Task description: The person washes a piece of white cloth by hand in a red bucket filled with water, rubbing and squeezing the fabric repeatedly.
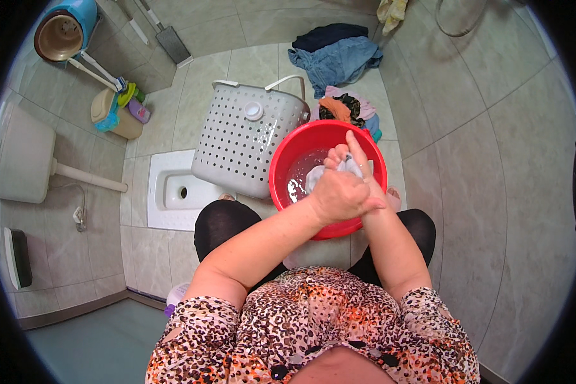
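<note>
A red plastic basin (279,158) stands on the floor between my knees, with water (296,169) in its bottom. Over it, my left hand (342,196) is closed in a fist against a wet white cloth (353,166). My right hand (348,154) grips the same cloth just beyond, its fingers curled around it and one digit pointing away from me. The wrists are close together, with my left hand overlapping the right forearm. Part of the cloth hangs towards the water on the left; the rest is hidden by my hands.
A grey perforated laundry basket (235,139) lies beside the basin, with a white cap (254,111) on it. Beyond are blue denim clothes (338,60) and a small coloured clothing pile (338,109). A squat toilet (173,187) is left; a tiled wall (465,158) rises right.
</note>
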`<state>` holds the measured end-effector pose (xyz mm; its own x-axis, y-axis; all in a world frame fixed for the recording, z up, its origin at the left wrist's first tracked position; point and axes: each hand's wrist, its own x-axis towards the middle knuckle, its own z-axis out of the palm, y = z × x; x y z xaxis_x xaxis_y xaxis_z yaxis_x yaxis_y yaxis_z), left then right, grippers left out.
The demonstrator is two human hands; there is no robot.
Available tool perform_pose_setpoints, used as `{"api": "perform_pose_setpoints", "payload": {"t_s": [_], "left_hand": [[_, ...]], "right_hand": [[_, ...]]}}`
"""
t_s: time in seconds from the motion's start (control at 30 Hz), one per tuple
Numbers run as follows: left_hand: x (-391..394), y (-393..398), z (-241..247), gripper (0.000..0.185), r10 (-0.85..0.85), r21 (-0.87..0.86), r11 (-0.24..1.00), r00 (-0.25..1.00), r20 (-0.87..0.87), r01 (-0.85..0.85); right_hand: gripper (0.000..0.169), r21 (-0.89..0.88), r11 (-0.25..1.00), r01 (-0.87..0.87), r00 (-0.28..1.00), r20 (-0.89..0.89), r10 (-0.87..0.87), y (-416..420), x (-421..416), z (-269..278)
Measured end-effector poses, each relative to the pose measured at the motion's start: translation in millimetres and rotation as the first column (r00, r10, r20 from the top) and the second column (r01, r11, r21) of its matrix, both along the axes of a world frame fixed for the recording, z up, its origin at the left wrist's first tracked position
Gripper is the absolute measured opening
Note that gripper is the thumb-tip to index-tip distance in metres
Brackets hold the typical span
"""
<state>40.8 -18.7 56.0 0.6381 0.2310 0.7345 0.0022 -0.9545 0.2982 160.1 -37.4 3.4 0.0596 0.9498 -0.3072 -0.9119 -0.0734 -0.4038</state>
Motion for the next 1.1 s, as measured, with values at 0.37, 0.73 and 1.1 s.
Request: {"api": "perform_pose_setpoints", "payload": {"t_s": [0.37,0.73,1.1], "left_hand": [[22.8,-12.0,-20.4,0.029,0.167,-0.069,0.982,0.979,-0.121,-0.176],[15.4,57.7,-40.7,0.042,0.188,-0.977,0.194,0.975,0.122,0.085],[5.0,41.7,-8.5,0.021,0.298,-0.912,0.389,0.920,0.256,0.128]], "right_hand": [[0.031,0.240,0.963,-0.125,0.992,0.021,0.124,-14.9,40.1,-55.4],[0.032,-0.134,0.983,0.123,0.961,0.262,-0.084,-17.6,-29.7,46.6],[0.029,-0.163,0.940,0.298,0.918,0.318,-0.236,-7.8,-18.4,44.3]]}}
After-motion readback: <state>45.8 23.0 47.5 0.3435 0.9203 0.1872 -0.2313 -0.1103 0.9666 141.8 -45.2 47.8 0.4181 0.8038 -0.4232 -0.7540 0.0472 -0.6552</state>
